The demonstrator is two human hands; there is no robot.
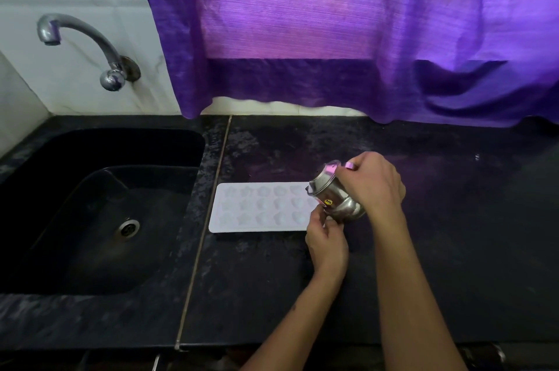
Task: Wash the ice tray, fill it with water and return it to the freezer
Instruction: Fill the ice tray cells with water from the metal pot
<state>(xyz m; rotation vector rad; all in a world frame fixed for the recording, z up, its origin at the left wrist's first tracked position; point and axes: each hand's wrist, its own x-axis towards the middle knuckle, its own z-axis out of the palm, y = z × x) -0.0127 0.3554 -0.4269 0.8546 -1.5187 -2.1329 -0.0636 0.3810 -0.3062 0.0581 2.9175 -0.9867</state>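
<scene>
White plastic ice tray [260, 208] lies flat on the dark desk [438, 249], just right of the sink [99, 207], its shaped cells facing up. Right hand [375, 183] is clamped on a tilted steel pot [334, 198] above the tray's right end; left hand [326, 242] pinches that end's near corner. Filled, it will likely flex and spill, so lift by both short ends, level.

Two bare forearms enter from the lower middle and lower right of the frame, with no sleeve showing on either. The left hand [328, 245] and the right hand [373, 183] wear no gloves, rings or watch. A small dark mark sits on the left forearm, low in the frame.
</scene>
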